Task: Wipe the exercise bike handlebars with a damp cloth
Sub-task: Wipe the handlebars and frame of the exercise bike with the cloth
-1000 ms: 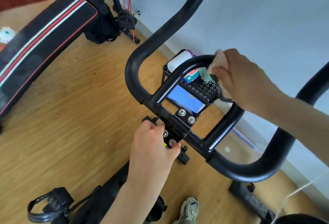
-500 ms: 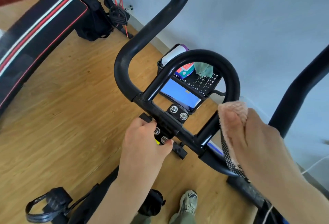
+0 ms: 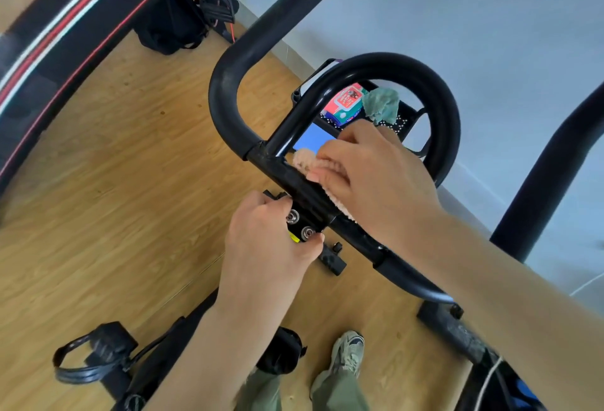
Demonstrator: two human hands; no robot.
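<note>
shoe (image 3: 348, 355): one, nearest, on the floor between the arms
pedal (image 3: 94, 355): one, near left
left hand (image 3: 271, 240): clenched round the stem clamp (image 3: 310, 211), on the near side of the bar
bolts (image 3: 292, 216): two showing, beside the left fingers
cloth (image 3: 304, 162): one, pink, on the handlebars' (image 3: 228, 84) centre bar, under the right fingers, just far-right of the left hand
right hand (image 3: 376, 182): grasps the cloth, pressing it on the bar
basket (image 3: 403, 123): far, seen through the loop; one green rag (image 3: 380, 103), one red packet (image 3: 346, 100)
</note>
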